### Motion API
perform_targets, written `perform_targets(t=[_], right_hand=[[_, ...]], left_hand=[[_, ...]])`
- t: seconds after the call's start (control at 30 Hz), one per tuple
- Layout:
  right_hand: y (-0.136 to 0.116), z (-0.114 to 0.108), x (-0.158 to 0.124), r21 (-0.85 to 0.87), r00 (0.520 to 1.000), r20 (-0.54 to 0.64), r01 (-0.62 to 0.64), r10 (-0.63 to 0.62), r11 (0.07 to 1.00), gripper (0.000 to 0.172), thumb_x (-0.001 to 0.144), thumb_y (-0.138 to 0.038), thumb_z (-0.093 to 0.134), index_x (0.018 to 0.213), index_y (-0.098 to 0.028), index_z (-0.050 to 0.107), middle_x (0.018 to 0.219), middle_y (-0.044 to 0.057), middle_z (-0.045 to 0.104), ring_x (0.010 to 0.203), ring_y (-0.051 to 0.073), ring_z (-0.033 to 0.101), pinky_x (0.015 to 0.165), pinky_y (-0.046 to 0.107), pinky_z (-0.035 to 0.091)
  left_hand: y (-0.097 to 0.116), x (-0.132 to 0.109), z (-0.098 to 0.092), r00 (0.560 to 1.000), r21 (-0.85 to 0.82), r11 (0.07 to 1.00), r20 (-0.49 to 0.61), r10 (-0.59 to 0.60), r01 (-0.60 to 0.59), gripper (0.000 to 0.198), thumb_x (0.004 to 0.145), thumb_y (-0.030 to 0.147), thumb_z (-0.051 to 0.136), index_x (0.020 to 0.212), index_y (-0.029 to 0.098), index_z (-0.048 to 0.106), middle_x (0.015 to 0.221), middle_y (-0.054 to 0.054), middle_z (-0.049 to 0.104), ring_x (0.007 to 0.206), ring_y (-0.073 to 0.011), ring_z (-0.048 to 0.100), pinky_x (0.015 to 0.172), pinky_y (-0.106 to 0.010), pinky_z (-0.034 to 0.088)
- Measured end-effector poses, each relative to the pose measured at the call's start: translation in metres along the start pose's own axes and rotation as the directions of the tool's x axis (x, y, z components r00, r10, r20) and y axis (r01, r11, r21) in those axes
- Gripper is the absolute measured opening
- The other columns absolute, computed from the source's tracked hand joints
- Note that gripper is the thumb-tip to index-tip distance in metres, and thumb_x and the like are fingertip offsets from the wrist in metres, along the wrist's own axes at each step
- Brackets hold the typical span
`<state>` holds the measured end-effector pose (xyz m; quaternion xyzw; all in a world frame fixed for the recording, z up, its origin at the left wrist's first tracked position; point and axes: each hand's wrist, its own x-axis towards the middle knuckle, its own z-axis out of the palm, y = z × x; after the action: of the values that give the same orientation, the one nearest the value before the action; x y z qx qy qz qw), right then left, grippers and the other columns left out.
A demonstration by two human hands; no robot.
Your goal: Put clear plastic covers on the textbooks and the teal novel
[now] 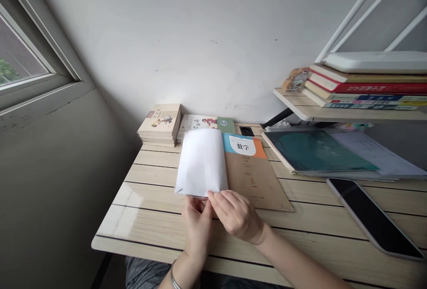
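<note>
Pinching near edge of white paper (202, 160) with right hand (237, 215), left hand (197, 224) tucked under.
Straight ahead, lengthwise toward wall (200, 53), along left side of textbook (256, 182); closest to right hand at near-right corner. Can't tell left-hand hold.

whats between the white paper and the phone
Between the white paper and the phone, the head view shows the brown-covered book, then slatted tabletop.
</note>
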<state>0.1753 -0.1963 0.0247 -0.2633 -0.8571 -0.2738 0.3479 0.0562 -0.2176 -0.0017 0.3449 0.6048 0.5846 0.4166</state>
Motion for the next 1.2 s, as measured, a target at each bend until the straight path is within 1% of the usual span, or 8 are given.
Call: perform_targets(t=[0.13, 0.3, 0.5, 0.73, 0.83, 0.93, 1.07, 1.2], right_hand=[[0.000, -0.002, -0.003, 0.003, 0.999, 0.017, -0.030, 0.029, 1.000, 0.020, 0.085, -0.007, 0.054, 0.102, -0.004, 0.064, 0.077, 0.010, 0.068, 0.068, 0.017, 0.058, 0.061, 0.031, 0.050], [0.000, -0.005, -0.009, -0.046, 0.990, 0.053, -0.130, 0.133, 0.990, 0.018, 0.086, -0.009, 0.055, 0.100, -0.009, 0.065, 0.076, 0.008, 0.068, 0.068, 0.017, 0.058, 0.062, 0.031, 0.049], [-0.002, -0.004, -0.008, -0.017, 0.998, 0.019, -0.064, 0.064, 0.998, 0.019, 0.084, -0.004, 0.053, 0.099, -0.003, 0.065, 0.080, 0.012, 0.069, 0.071, 0.018, 0.058, 0.063, 0.032, 0.051], [-0.001, -0.005, -0.011, 0.001, 0.997, 0.013, -0.073, 0.073, 0.997, 0.020, 0.084, -0.004, 0.054, 0.099, -0.004, 0.067, 0.084, 0.012, 0.070, 0.072, 0.018, 0.059, 0.065, 0.032, 0.051], [0.001, -0.007, -0.018, -0.014, 0.991, 0.036, -0.126, 0.126, 0.992, 0.021, 0.083, -0.006, 0.057, 0.101, -0.007, 0.067, 0.087, 0.010, 0.070, 0.073, 0.019, 0.060, 0.065, 0.033, 0.050], [0.003, -0.008, -0.022, -0.042, 0.987, 0.030, -0.154, 0.155, 0.987, 0.021, 0.083, -0.007, 0.057, 0.101, -0.009, 0.067, 0.085, 0.010, 0.070, 0.073, 0.019, 0.060, 0.064, 0.033, 0.051], [0.002, -0.005, -0.021, -0.034, 0.996, -0.004, -0.088, 0.088, 0.996, 0.023, 0.084, -0.003, 0.051, 0.100, -0.006, 0.067, 0.087, 0.011, 0.071, 0.076, 0.019, 0.061, 0.067, 0.032, 0.052], [-0.001, -0.003, -0.016, -0.008, 0.995, -0.015, -0.095, 0.095, 0.995, 0.022, 0.084, -0.002, 0.049, 0.098, -0.006, 0.066, 0.083, 0.012, 0.070, 0.073, 0.018, 0.060, 0.065, 0.031, 0.051]], left_hand=[[-0.002, 0.000, 0.001, 1.000, 0.016, 1.000, -0.019, 0.005, -0.004, 0.031, 0.062, 0.039, 0.074, 0.067, 0.018, 0.052, 0.049, 0.008, 0.041, 0.046, -0.0069, 0.035, 0.044, -0.020, 0.029], [-0.002, 0.003, 0.002, 1.000, -0.056, 0.998, 0.009, 0.008, -0.008, 0.033, 0.061, 0.037, 0.074, 0.068, 0.019, 0.048, 0.048, 0.010, 0.037, 0.044, -0.0060, 0.032, 0.042, -0.019, 0.026], [0.004, 0.002, 0.002, 0.999, 0.041, 0.999, 0.009, 0.030, -0.031, 0.033, 0.060, 0.039, 0.072, 0.063, 0.020, 0.046, 0.046, 0.010, 0.036, 0.042, -0.0060, 0.032, 0.041, -0.020, 0.024], [0.006, 0.004, 0.001, 1.000, 0.080, 0.997, -0.011, -0.011, 0.012, 0.035, 0.056, 0.038, 0.075, 0.060, 0.020, 0.044, 0.045, 0.009, 0.038, 0.042, -0.0066, 0.033, 0.041, -0.021, 0.026], [0.008, 0.004, 0.002, 1.000, 0.053, 0.999, -0.015, -0.006, 0.006, 0.035, 0.055, 0.035, 0.075, 0.060, 0.020, 0.044, 0.045, 0.009, 0.038, 0.043, -0.0067, 0.034, 0.042, -0.021, 0.027], [0.005, 0.005, 0.004, 1.000, 0.035, 0.999, 0.006, 0.008, -0.008, 0.034, 0.055, 0.034, 0.076, 0.062, 0.020, 0.046, 0.046, 0.010, 0.038, 0.043, -0.0066, 0.033, 0.041, -0.020, 0.027], [-0.006, 0.006, 0.005, 0.999, 0.074, 0.996, 0.013, 0.053, -0.053, 0.032, 0.060, 0.034, 0.074, 0.063, 0.019, 0.047, 0.048, 0.009, 0.039, 0.044, -0.0069, 0.035, 0.042, -0.021, 0.027], [-0.010, 0.009, 0.001, 0.999, 0.116, 0.992, 0.038, 0.038, -0.042, 0.031, 0.059, 0.033, 0.074, 0.058, 0.018, 0.047, 0.045, 0.008, 0.038, 0.043, -0.0071, 0.034, 0.042, -0.022, 0.024]])
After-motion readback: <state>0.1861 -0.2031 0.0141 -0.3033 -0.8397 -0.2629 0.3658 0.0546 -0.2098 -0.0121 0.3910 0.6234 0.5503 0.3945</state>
